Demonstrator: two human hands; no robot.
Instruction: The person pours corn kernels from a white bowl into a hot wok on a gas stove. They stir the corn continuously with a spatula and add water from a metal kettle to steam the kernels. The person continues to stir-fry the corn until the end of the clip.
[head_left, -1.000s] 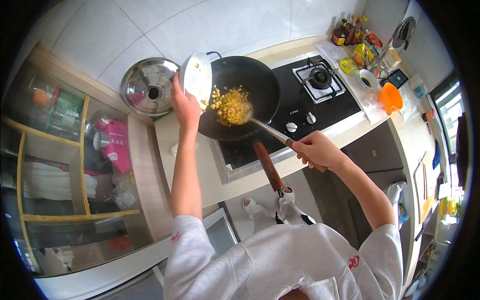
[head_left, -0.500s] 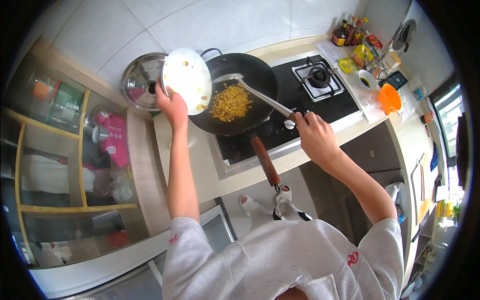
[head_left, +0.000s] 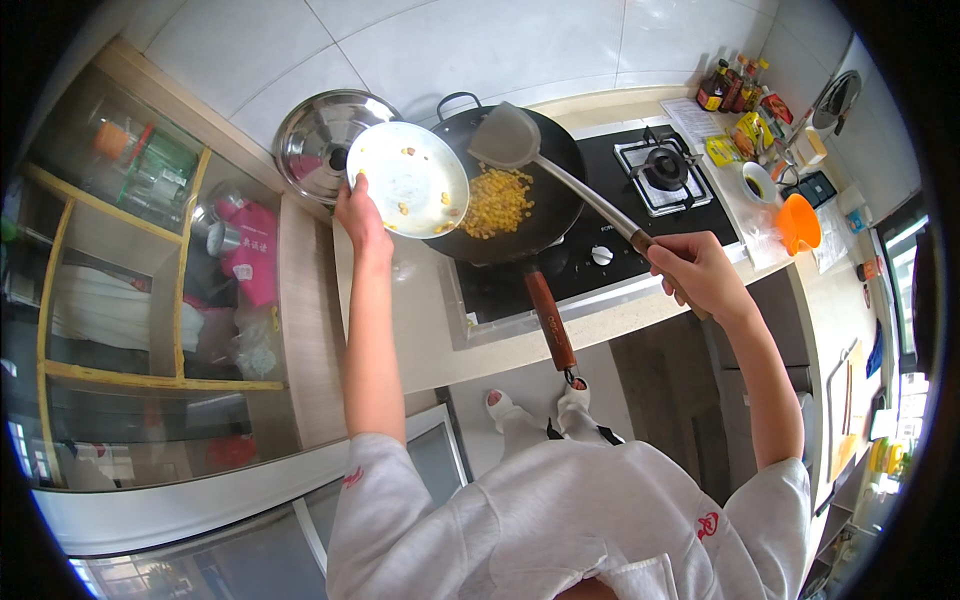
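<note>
My left hand [head_left: 362, 218] grips the rim of a white plate [head_left: 405, 170], tilted over the left side of a black wok [head_left: 555, 160]. A few yellow kernels and brownish bits cling to the plate. In the wok lies a heap of yellow corn kernels [head_left: 497, 205]. My right hand [head_left: 700, 270] is closed round the handle of a wok spatula [head_left: 508, 140]. Its broad grey blade is raised above the far part of the wok, apart from the corn. The wok's wooden handle [head_left: 551, 322] points toward me over the counter edge.
A steel lid [head_left: 325, 125] leans against the wall behind the plate. Right of the wok is a gas burner [head_left: 666, 170] on the black hob. Sauce bottles [head_left: 735, 88], a small bowl of dark liquid [head_left: 757, 184] and an orange container [head_left: 798, 224] stand farther right. A glass-fronted cabinet [head_left: 160, 300] is at left.
The spatula has turned and lifted, its blade now broad side up over the wok. My right hand has shifted its hold on the handle. The plate has become less steeply tilted.
</note>
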